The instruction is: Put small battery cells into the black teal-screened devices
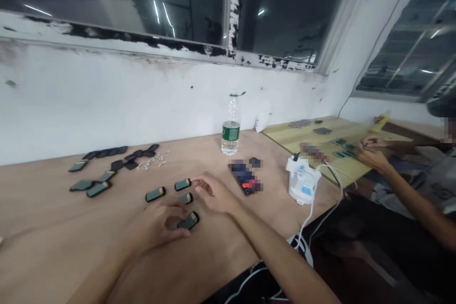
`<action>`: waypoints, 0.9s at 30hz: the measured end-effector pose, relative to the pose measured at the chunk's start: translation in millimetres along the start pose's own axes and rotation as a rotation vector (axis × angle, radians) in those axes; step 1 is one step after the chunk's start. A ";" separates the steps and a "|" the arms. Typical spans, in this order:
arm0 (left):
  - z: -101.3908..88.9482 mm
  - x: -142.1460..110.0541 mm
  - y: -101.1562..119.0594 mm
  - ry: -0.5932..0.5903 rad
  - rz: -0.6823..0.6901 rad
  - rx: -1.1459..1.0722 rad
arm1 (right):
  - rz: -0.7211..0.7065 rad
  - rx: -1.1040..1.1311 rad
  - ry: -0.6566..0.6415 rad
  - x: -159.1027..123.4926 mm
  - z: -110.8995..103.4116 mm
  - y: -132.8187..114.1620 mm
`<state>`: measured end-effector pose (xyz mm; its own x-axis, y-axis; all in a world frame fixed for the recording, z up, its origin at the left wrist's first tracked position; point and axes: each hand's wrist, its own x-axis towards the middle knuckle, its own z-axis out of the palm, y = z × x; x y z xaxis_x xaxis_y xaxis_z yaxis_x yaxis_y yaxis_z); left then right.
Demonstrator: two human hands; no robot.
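Brown tabletop (pixel 89 223) carries several small black-rimmed pieces with grey-green faces. The nearest piece (pixel 188 221) lies toward the front edge, between the thumb and fingers of the left hand (pixel 167 223); whether they grip or merely touch it, I cannot tell. That hand partly covers a second piece (pixel 187 198). The right hand (pixel 213 192) is loosely curled, fingertips beside a third piece (pixel 183 184); its grasp, if any, is unclear. A fourth piece (pixel 156 194) lies farther left.

Near the back edge stands a clear bottle (pixel 231 130) with a green label, upright; its liquid level is hard to make out. Toward the back left corner are dark pieces (pixel 107 152), with white bits (pixel 151 160) beside them. A phone (pixel 242 178) lies just right of the right hand. By the right edge, a white device (pixel 303 181) trails cables (pixel 313 204) over the front edge. Beyond, a co-worker's hands (pixel 372 152) meet above a yellowish table (pixel 285 135).
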<state>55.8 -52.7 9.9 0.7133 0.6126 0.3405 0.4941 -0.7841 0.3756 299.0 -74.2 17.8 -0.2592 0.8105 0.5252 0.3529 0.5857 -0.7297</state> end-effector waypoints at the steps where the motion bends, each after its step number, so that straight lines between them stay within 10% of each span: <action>1: -3.2 1.7 1.6 -0.031 0.007 -0.018 | 0.002 -0.017 -0.012 0.0 0.1 -0.1; 13: -30.1 11.0 1.4 0.171 -0.107 0.056 | 0.086 -0.027 -0.394 -9.7 -3.4 10.0; 27: -14.8 6.0 -9.5 0.162 -0.255 0.012 | 0.118 -0.062 -0.437 -9.7 3.0 9.6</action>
<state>48.0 -40.1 21.2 0.4779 0.7968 0.3698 0.6532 -0.6038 0.4570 302.2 -76.4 4.4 -0.5646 0.8018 0.1960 0.4528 0.4994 -0.7386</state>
